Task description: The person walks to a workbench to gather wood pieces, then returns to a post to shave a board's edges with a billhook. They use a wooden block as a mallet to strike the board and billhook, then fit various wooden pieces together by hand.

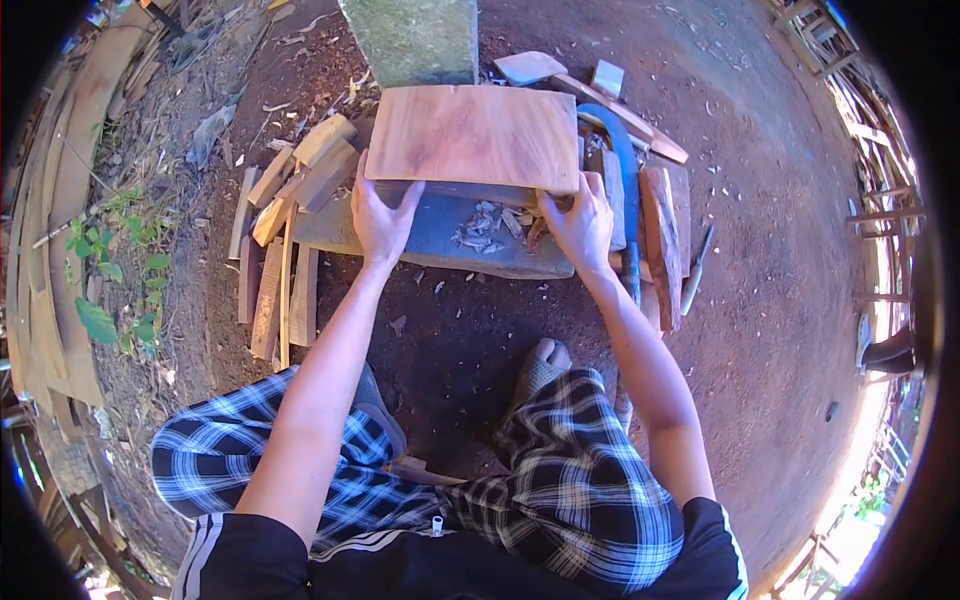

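Note:
A broad, smooth reddish-brown wooden block is held up between both hands, its wide face toward me. My left hand grips its lower left corner, thumb along the bottom edge. At the lower right corner my right hand holds it the same way. Fingers behind the block are partly hidden. Below it lies a low grey work surface with wood shavings on top.
Wood offcuts are piled at the left of the work surface. To the right are a blue curved tool, long wood pieces and a thin tool. A mossy slab stands behind. My feet rest on the dirt floor.

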The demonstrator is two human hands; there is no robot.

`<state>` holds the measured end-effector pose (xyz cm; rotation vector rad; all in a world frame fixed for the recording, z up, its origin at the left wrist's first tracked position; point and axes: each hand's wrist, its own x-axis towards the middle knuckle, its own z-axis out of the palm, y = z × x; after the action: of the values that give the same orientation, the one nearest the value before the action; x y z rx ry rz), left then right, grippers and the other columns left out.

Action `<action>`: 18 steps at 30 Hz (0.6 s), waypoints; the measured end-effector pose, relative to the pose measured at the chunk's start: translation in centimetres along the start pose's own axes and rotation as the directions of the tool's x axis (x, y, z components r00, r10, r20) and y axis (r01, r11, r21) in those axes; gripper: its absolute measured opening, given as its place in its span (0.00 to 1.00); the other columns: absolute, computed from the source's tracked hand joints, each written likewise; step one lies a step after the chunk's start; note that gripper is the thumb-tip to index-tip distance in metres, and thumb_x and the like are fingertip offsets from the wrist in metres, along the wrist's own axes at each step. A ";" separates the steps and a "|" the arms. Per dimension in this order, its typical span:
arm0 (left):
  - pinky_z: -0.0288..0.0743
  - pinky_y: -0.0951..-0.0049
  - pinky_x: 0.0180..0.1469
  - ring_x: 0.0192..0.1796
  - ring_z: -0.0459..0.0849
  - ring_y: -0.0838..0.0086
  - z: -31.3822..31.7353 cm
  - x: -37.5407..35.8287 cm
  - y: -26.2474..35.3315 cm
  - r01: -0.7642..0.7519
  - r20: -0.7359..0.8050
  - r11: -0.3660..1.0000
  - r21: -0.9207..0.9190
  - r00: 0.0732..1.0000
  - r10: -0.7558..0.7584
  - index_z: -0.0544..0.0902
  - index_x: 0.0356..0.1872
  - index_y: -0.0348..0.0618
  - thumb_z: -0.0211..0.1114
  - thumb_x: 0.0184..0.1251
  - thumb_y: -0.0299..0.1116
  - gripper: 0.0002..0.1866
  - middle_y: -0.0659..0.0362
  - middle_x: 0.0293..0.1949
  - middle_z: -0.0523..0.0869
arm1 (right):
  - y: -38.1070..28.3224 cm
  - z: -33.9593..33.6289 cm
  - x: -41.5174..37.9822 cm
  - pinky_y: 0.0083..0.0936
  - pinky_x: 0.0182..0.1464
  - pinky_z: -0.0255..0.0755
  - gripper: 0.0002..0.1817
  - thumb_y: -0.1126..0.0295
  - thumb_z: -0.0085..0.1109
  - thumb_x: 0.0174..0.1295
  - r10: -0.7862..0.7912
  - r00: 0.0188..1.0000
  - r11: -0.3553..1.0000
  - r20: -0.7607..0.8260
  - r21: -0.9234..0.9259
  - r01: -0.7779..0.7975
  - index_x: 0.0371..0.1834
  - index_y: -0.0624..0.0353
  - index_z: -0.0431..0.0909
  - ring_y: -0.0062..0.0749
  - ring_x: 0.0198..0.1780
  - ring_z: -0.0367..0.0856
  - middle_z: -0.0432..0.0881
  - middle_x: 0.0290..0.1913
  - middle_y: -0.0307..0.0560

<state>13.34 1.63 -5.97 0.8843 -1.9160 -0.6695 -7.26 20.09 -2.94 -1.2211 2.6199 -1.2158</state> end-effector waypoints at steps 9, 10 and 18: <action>0.77 0.70 0.50 0.47 0.88 0.70 3.2 1.6 0.0 0.216 -0.184 0.966 -0.141 0.953 -0.240 0.84 0.48 0.31 0.75 0.56 0.29 0.19 0.50 0.43 0.90 | 0.4 -0.3 -1.1 0.39 0.49 0.77 0.35 0.60 0.71 0.54 0.003 1.000 0.988 0.029 0.151 -0.007 0.65 0.59 0.71 0.50 0.47 0.81 0.75 0.49 0.54; 0.77 0.70 0.51 0.47 0.88 0.70 3.1 1.5 0.3 0.225 -0.198 0.969 -0.103 0.950 -0.241 0.85 0.48 0.30 0.73 0.58 0.28 0.18 0.50 0.44 0.90 | 0.4 -0.2 -1.2 0.39 0.49 0.77 0.35 0.60 0.71 0.54 0.023 1.000 0.989 0.021 0.146 -0.026 0.65 0.59 0.71 0.50 0.47 0.81 0.75 0.49 0.54; 0.76 0.69 0.52 0.50 0.88 0.68 2.8 1.0 0.6 0.140 -0.217 0.988 -0.073 0.964 -0.152 0.84 0.49 0.28 0.70 0.59 0.25 0.17 0.50 0.45 0.90 | 0.5 0.5 -1.1 0.42 0.49 0.77 0.33 0.56 0.69 0.56 0.035 0.999 0.992 -0.009 0.124 -0.033 0.64 0.58 0.71 0.50 0.49 0.80 0.74 0.48 0.52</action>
<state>10.28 1.48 -6.31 1.0269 -1.6369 -0.6786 -6.64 20.70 -4.00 -1.1476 2.5180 -1.3599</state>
